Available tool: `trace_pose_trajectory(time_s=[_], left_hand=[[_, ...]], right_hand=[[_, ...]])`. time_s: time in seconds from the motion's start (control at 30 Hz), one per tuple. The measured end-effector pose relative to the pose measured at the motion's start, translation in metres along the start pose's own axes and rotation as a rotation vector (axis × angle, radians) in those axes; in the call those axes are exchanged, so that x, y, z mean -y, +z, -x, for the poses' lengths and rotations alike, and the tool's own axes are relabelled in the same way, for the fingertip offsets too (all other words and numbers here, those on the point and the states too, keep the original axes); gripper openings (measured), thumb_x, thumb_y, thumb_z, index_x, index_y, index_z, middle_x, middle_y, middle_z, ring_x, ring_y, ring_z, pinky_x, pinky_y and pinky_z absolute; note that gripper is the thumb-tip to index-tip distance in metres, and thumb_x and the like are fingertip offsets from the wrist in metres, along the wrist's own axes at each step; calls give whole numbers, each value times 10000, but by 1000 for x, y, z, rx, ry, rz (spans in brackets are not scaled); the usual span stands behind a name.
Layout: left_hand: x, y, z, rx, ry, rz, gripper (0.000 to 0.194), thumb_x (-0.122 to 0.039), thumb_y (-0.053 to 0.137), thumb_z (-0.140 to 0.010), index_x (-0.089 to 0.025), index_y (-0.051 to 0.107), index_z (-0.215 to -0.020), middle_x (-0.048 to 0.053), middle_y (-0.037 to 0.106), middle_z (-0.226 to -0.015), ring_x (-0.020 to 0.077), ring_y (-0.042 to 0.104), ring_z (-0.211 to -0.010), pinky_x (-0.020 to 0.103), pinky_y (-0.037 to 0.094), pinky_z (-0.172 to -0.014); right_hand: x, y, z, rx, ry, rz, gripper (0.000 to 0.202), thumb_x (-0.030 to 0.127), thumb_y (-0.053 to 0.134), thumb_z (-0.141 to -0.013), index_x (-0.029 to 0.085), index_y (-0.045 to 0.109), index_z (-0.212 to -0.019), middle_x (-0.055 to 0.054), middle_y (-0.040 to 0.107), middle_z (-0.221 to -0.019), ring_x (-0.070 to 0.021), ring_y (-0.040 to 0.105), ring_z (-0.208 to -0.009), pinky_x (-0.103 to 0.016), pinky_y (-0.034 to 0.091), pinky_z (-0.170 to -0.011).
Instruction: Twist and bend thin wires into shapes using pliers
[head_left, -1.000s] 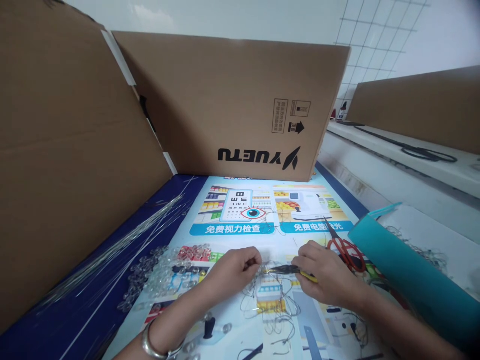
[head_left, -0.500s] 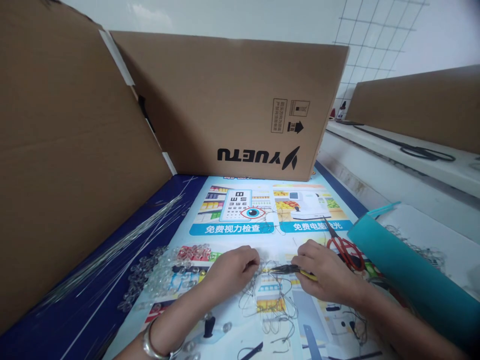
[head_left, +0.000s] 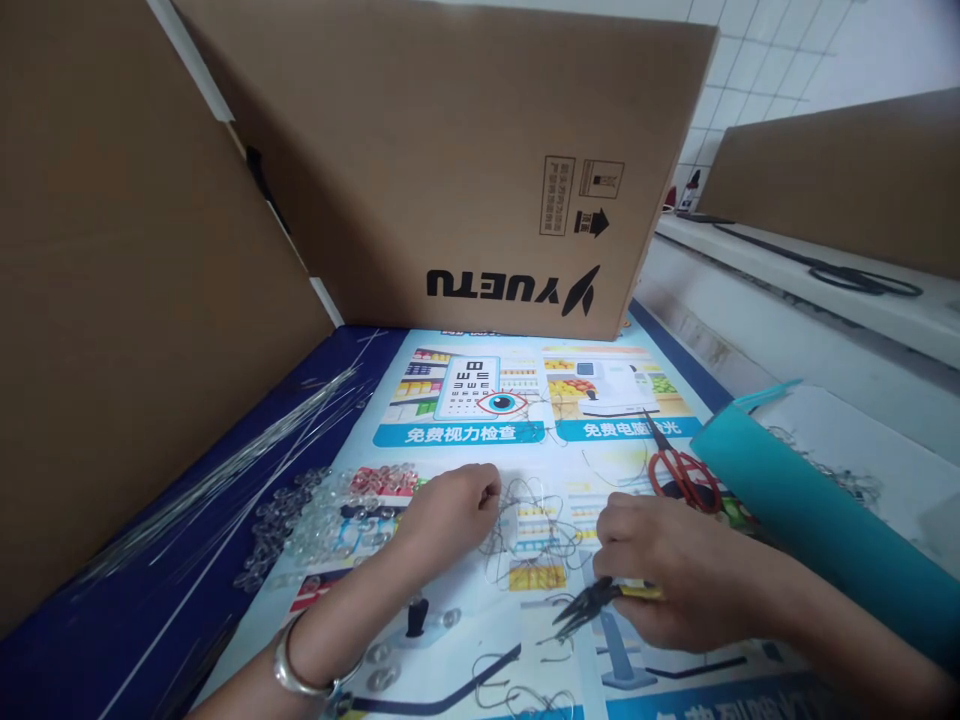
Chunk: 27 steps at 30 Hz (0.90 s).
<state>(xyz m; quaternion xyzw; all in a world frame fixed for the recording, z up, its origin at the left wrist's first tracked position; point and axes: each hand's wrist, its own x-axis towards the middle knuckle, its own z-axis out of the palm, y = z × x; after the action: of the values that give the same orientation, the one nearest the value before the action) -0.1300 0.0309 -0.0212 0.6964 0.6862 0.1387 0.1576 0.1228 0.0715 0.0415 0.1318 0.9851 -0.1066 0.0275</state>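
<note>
My right hand [head_left: 660, 565] is closed around dark-jawed, needle-nose pliers [head_left: 585, 605] with yellow handles. Their jaws point down and left, apart from my other hand, with a short bit of wire [head_left: 553, 650] just below the tips. My left hand [head_left: 457, 515] is pinched at the edge of a tangle of thin wire [head_left: 529, 535], and strands run from its fingertips. The exact spot it grips is hidden. More curled wire [head_left: 517, 700] lies nearer to me. Clear beads [head_left: 315, 530] are heaped left of my left hand.
Red-handled scissors [head_left: 682, 475] lie beyond my right hand. A teal-sided box [head_left: 795, 500] with wire pieces inside stands to the right. Straight wires [head_left: 247, 470] lie on the blue surface at left. Cardboard panels [head_left: 420, 170] stand at the back and left.
The pliers have dropped down and toward me, away from my left fingertips. My left hand has shifted slightly left, and the wire loops beside it sit differently. The camera view has tilted downward.
</note>
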Motion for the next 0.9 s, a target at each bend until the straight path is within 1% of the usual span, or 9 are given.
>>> trace_pose_trajectory(time_s=[0.13,0.3,0.37,0.47,0.53,0.57,0.7,0.8,0.9], left_hand=[[-3,-4,3,26,0,-37,120,-151,418,-754,-202,489,-671,8,577,-657,149,478,-554,248,212,-493],[-6,-9,6,66,22,-67,128,-187,422,-777,-199,489,-670,10,586,-659,155,500,-568,248,235,-496],[-8,-13,7,72,38,-84,129,-218,421,-803,-199,508,-710,17,593,-712,158,518,-595,250,260,-509],[-14,-21,12,21,56,-120,129,-247,416,-833,-201,537,-823,36,592,-853,168,543,-664,259,301,-545],[-23,-24,18,0,84,-129,143,-239,409,-844,-202,546,-858,41,582,-898,176,554,-709,266,326,-573],[-28,-24,22,18,112,-119,158,-224,397,-852,-200,552,-838,36,581,-886,173,558,-714,269,340,-589],[-51,-15,37,207,276,-87,171,-196,420,-841,-191,571,-761,22,600,-817,182,584,-718,267,376,-590],[-62,-7,44,232,357,-111,142,-176,444,-827,-188,572,-769,20,609,-811,193,596,-702,274,408,-574],[-69,-4,44,241,379,-137,107,-182,477,-823,-176,579,-791,33,615,-831,199,604,-714,281,446,-583]], right_hand=[[7,-1,2,52,46,67,107,256,513,-767,194,599,-756,-59,564,-791,-204,489,-787,-318,357,-661],[3,-5,3,96,105,123,147,245,473,-785,178,599,-750,-78,562,-799,-218,478,-803,-335,351,-685],[1,-6,3,105,123,133,153,245,469,-786,177,602,-752,-81,563,-800,-222,477,-802,-337,351,-679],[-3,-9,6,130,151,124,147,242,478,-775,178,607,-746,-78,564,-786,-221,485,-796,-333,360,-678],[-6,-11,9,130,179,120,142,247,487,-771,177,608,-746,-78,564,-791,-219,491,-800,-328,368,-679],[-7,-12,10,125,193,125,140,247,490,-769,176,608,-748,-79,566,-798,-220,495,-805,-328,372,-684],[-13,-14,14,106,232,158,116,226,503,-752,178,610,-749,-74,576,-812,-221,510,-817,-336,386,-714],[-14,-15,13,110,241,169,107,216,509,-743,178,608,-738,-73,584,-804,-220,519,-812,-337,391,-720],[-12,-15,13,120,241,174,118,230,511,-744,177,615,-750,-79,591,-816,-228,524,-817,-337,392,-707]])
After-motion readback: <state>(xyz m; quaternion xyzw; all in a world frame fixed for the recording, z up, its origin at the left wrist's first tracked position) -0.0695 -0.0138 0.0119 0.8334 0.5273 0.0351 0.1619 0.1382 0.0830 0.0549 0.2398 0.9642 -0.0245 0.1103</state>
